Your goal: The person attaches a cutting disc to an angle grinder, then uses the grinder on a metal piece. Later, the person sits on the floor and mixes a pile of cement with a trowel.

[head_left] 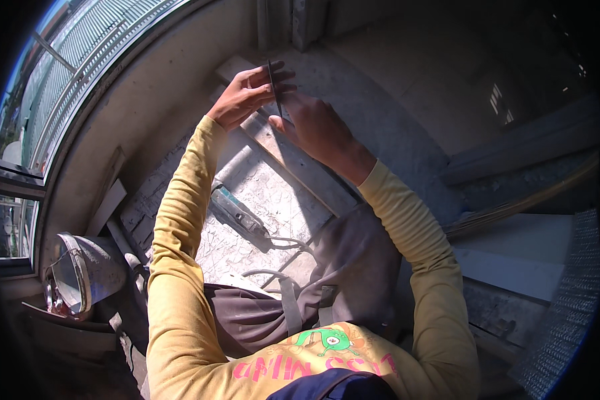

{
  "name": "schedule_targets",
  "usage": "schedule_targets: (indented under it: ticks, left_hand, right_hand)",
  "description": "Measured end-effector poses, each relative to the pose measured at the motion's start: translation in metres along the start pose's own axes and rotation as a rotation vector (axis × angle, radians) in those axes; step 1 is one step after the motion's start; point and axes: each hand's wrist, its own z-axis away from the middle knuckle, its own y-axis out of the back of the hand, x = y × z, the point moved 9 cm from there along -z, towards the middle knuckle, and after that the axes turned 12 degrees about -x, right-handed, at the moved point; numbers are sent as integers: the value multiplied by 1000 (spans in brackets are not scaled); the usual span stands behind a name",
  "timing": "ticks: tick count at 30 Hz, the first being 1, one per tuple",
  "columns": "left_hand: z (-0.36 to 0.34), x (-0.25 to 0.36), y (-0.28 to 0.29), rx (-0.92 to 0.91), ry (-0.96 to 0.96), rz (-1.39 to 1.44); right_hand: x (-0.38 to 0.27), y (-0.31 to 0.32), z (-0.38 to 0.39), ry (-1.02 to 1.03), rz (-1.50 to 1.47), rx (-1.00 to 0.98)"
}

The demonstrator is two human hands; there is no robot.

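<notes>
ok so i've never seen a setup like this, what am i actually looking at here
There is no machine here: these are a person's own bare hands, coming out of yellow sleeves. The one picture comes from a wide camera worn on the head, looking down, so straight edges bend near its rim.

The right hand seems to pinch the lower end of a thin dark piece, seen nearly edge-on; the left hand has its fingers at it too, though its grip is unclear.

Below, on a pale, worn surface, lies a green and grey tool with a cord. A plank lies beyond it, and a bucket is off to the left.
</notes>
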Motion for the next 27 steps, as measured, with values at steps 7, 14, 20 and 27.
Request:
schedule_targets:
  ticks: [7,14,20,27]
  left_hand:
    - [1,3,-1,16,-15,24]
    - [1,4,0,9,-8,15]
    - [2,5,1,15,-15,0]
    - [1,5,2,13,-11,2]
  right_hand:
    - [1,-1,-1,-10,11,-19]
    - [8,-9,0,-45,23,-106]
    - [7,-10,0,-19,59,-104]
    - [12,-12,0,-41,62,-114]
